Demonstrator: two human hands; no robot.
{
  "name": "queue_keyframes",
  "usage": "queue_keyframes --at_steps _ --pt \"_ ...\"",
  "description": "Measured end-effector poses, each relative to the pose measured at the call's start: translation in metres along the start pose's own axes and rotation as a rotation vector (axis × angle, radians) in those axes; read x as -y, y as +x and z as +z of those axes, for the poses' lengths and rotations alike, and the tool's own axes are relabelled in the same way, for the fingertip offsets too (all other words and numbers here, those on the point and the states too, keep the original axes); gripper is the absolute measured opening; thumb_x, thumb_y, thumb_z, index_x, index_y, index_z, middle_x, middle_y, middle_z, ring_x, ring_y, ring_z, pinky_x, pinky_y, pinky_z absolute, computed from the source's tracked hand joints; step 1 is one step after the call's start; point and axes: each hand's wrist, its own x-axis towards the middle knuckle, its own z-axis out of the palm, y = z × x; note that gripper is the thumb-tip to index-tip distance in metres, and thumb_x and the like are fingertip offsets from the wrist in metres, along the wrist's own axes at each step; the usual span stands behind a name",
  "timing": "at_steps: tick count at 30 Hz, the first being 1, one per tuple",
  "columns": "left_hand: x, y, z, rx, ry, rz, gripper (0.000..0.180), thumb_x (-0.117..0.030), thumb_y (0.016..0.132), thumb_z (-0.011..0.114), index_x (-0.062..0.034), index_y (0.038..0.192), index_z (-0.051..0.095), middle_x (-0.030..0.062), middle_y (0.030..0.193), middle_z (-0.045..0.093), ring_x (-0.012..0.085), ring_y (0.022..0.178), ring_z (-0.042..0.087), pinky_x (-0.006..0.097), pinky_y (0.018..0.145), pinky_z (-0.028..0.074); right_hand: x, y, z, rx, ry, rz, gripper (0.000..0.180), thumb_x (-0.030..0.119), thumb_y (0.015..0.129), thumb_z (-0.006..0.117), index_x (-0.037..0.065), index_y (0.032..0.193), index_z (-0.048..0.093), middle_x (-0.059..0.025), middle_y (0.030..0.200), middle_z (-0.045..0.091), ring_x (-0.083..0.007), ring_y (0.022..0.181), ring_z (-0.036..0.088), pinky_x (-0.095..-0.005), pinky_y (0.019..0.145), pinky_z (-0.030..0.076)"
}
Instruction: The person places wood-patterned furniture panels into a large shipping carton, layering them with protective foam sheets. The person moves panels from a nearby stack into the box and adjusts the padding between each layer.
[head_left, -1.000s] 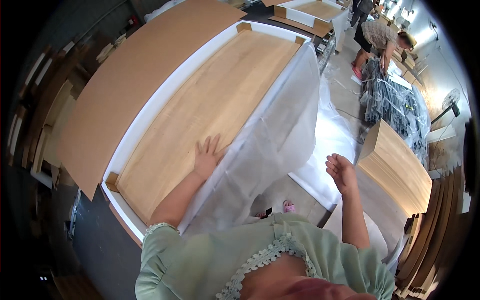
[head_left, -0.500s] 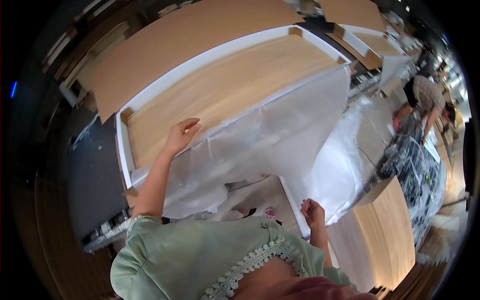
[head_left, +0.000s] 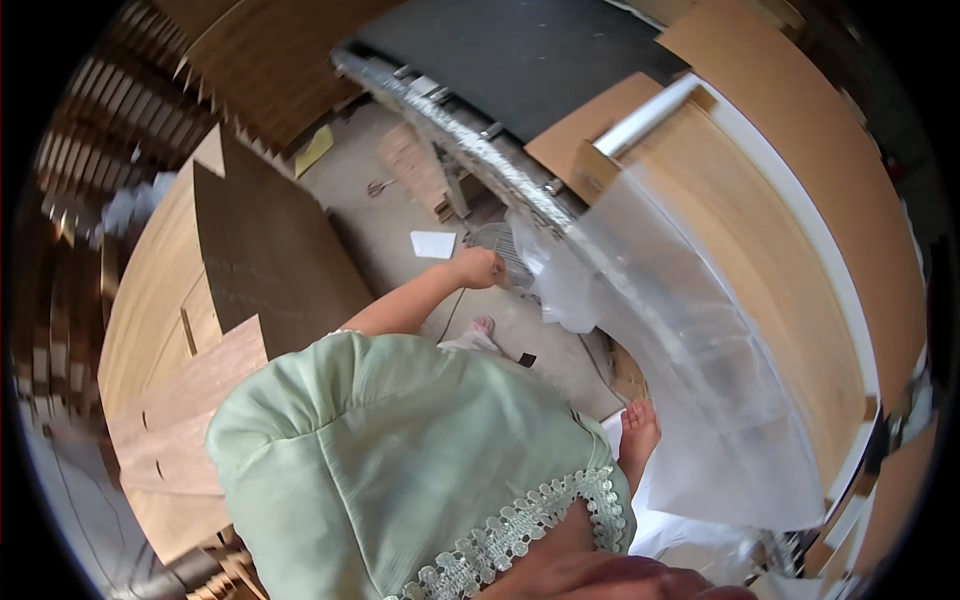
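Of the hands, the left hand [head_left: 478,268] is closed on the clear plastic sheet [head_left: 690,340] half-draped over the wooden panel [head_left: 790,290] on the desk; the right is out of view.

This is a woodworking workshop. Big flat light-brown wooden boards [head_left: 150,300] lie stacked all around, and one long wooden panel [head_left: 770,290] sits under clear plastic wrap [head_left: 690,360].
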Motion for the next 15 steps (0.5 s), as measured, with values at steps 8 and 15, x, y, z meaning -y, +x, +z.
queue_keyframes --at_steps 8,15 --pt "0.228 -0.053 0.098 0.319 -0.319 -0.692 0.04 -0.033 0.074 0.061 -0.0097 0.106 0.062 0.0123 0.116 0.056 0.0295 0.109 0.051 0.051 0.09 0.039 -0.03 -0.026 0.189 0.398 -0.363 -0.064 0.031 0.013 0.087 0.052 -0.005 0.112 0.046 -0.0187 0.108 0.056 -0.0257 0.091 0.058 -0.0307 0.074 0.051" --pt "0.301 -0.102 0.066 0.149 -0.61 -1.032 0.041 -0.031 0.078 0.058 -0.0073 0.111 0.058 0.0116 0.118 0.055 0.0289 0.111 0.05 0.046 0.092 0.039 -0.093 -0.061 0.387 0.806 -0.925 -0.247 0.023 0.014 0.089 0.05 -0.003 0.103 0.056 -0.012 0.095 0.061 -0.0169 0.081 0.059 -0.0271 0.069 0.048"
